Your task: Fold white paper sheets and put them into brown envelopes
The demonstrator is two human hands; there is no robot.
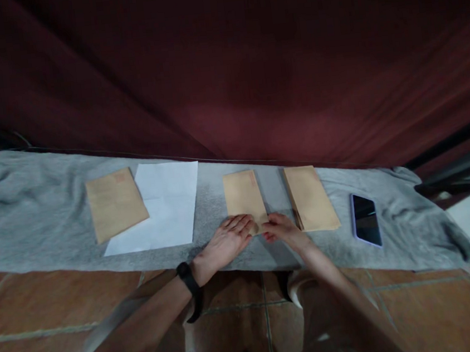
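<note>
A brown envelope lies flat on a grey cloth in the middle of the view. My left hand rests with fingers spread on the envelope's near-left corner. My right hand pinches the near-right corner of the same envelope. A thicker stack of brown envelopes lies just right of it. Further left, another brown envelope overlaps a sheet of white paper.
A phone with a dark screen lies on the cloth at the right. A dark red curtain hangs behind the cloth. Brown floor tiles lie in front. A black band is on my left wrist. My knees are below.
</note>
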